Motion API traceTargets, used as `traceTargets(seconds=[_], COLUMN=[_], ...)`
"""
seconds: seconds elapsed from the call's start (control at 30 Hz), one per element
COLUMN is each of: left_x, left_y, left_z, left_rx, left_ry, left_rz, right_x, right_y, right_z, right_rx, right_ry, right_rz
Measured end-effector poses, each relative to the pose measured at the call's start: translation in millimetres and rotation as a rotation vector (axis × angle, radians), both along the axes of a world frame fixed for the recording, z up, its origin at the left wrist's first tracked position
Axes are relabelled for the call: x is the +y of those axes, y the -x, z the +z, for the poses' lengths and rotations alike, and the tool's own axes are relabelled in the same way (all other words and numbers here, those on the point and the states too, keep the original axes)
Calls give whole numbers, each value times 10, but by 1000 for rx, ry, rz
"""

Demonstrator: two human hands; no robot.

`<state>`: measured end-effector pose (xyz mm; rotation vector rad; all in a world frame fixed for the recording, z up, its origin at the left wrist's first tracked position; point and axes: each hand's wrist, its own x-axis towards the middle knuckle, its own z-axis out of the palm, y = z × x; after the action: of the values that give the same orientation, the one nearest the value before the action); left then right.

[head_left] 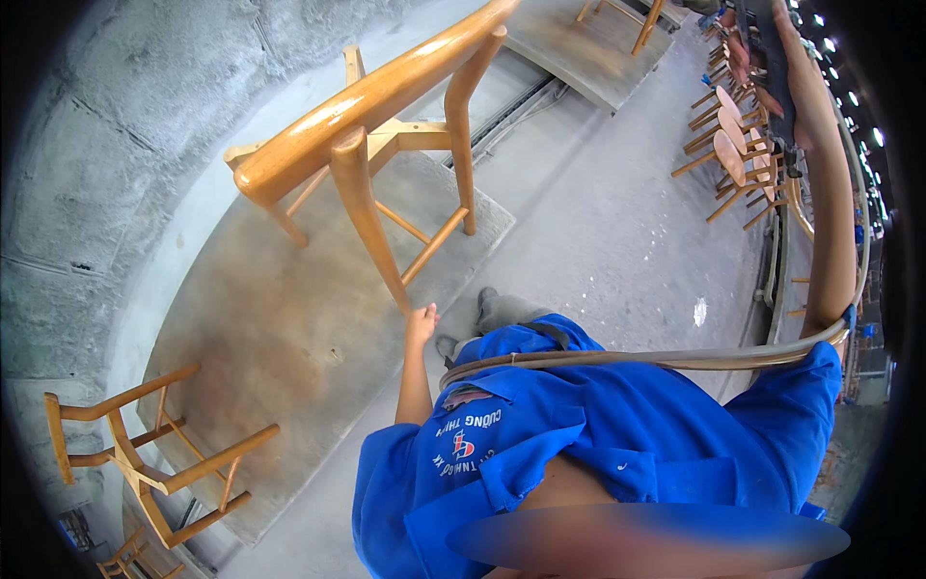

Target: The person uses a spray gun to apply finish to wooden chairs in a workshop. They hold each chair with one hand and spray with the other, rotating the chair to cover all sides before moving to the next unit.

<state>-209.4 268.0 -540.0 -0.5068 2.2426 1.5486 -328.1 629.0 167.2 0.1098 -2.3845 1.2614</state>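
Observation:
A glossy orange-brown wooden chair (pixel 357 183) stands tilted in the upper middle, its broad curved top rail (pixel 376 96) nearest the camera. It has no seat panel. My left hand (pixel 422 322) is closed around the lower end of its near leg. My right arm (pixel 831 193) stretches up along the right edge. The right hand itself lies beyond the frame's top. Grey-brown hoses (pixel 656 359) run across my blue shirt (pixel 627 434) to the bend of my right arm.
A flat stained board (pixel 289 338) lies beneath the chair. A second wooden chair frame (pixel 145 463) rests at the lower left. A dusty grey wall (pixel 116 145) curves along the left. Several unfinished chairs with pale seats (pixel 730 156) line the right side. Another board (pixel 588 58) lies farther ahead.

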Motion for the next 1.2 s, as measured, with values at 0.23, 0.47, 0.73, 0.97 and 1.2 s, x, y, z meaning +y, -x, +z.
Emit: traceTargets(seconds=[0.23, 0.47, 0.73, 0.97, 1.2], left_x=[294, 941, 1480, 1817, 1805], left_y=[-1274, -1725, -2317, -2562, -2320], left_z=[780, 1930, 1946, 2370, 2793], left_rx=[-3, 429, 274, 177, 342], left_ry=[-228, -242, -92, -105, -34], left_rz=[374, 180, 393, 589, 521], right_x=[370, 53, 181, 398, 340], right_y=[22, 59, 369, 292, 373], right_z=[-449, -1761, -3643, -4435, -4344], right_rx=[97, 259, -272, -672, -677], right_ry=[-235, -731, -954, -735, 31], right_rz=[1, 636, 850, 847, 458])
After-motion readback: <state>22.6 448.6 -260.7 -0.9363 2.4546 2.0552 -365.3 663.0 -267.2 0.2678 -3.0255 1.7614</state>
